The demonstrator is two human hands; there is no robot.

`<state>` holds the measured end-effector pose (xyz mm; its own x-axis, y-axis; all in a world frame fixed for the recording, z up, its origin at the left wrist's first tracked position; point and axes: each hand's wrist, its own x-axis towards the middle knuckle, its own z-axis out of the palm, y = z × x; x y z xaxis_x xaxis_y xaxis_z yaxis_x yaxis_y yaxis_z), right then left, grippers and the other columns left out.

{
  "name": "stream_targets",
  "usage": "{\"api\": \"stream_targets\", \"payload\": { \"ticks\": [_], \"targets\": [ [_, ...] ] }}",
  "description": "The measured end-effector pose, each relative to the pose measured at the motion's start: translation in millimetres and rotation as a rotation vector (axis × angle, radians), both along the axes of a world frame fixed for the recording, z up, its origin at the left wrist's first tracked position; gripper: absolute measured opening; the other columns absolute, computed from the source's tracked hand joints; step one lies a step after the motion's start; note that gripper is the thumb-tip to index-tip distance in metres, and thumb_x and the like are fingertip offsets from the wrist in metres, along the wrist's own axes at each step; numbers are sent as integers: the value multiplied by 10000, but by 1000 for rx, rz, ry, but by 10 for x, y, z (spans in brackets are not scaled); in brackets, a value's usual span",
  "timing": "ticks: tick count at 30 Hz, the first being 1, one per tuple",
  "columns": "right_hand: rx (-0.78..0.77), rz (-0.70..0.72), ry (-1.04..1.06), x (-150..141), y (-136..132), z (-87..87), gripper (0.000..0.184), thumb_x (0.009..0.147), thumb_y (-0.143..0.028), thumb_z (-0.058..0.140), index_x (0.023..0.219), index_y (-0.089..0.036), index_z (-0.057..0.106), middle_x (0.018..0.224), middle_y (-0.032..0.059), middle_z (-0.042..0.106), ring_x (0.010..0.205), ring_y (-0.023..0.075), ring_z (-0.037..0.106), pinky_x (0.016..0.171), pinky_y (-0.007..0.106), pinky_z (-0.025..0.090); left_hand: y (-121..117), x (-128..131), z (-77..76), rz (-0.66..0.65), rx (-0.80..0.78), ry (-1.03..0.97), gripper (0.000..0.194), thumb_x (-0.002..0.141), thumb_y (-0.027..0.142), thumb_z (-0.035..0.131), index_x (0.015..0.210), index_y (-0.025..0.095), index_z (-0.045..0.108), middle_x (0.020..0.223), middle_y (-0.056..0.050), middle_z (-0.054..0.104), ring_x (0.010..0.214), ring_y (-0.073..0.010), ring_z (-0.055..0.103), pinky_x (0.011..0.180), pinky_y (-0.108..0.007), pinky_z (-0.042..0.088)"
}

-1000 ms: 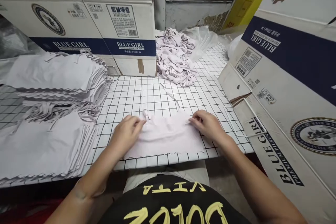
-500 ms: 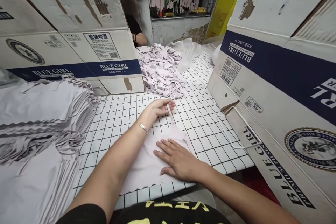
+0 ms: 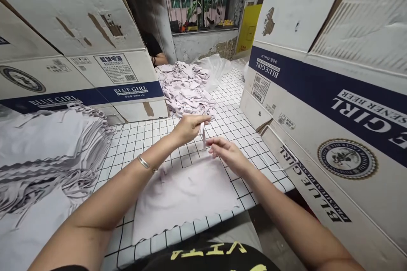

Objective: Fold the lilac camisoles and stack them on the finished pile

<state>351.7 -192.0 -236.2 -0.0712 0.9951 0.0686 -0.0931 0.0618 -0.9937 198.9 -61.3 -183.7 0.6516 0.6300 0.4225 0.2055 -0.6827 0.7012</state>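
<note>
A pale pink cloth garment piece (image 3: pixel 187 190) with a wavy lower edge lies spread on the table before me. A thin strap (image 3: pixel 204 139) rises from its top right corner. My left hand (image 3: pixel 190 129) is closed around the strap's upper end, above the tabletop. Just to the right, my right hand (image 3: pixel 229 156) has its fingers loosely bent and a little apart. Its fingertips are at the strap's base and the cloth's top edge; whether they grip it I cannot tell for sure.
Stacked pale garment pieces (image 3: pixel 47 135) fill the table's left side. A heap of pink cloth pieces (image 3: pixel 187 87) lies at the back, by clear plastic (image 3: pixel 214 67). Cardboard cartons stand left (image 3: pixel 76 74) and right (image 3: pixel 286 93). Behind the left carton shows another person's arm (image 3: pixel 160 59).
My right hand has lifted off the cloth and moved up to the strap's base. My left hand's fingers have closed on the strap. The view has shifted, and more of the cloth shows.
</note>
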Motion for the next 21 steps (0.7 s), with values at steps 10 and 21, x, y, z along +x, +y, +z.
{"api": "stream_targets", "payload": {
  "ticks": [10, 21],
  "targets": [
    [-275, 166, 140, -45, 135, 307, 317, 608, -346, 851, 635, -141, 612, 638, -20, 575, 534, 53, 459, 495, 204, 351, -348, -31, -91, -29, 443, 238, 335, 803, 77, 550, 1098, 171, 678, 837, -42, 744, 793, -175, 664, 963, -402, 413],
    [-389, 47, 17, 8, 52, -101, 322, 591, -327, 842, 774, -142, 652, 678, 16, 648, 557, 93, 554, 474, 208, 367, -1301, -662, -648, 381, -115, 627, 220, 847, 406, 625, 885, 190, 607, 966, -62, 660, 976, -272, 514, 857, -439, 290]
  ]
}}
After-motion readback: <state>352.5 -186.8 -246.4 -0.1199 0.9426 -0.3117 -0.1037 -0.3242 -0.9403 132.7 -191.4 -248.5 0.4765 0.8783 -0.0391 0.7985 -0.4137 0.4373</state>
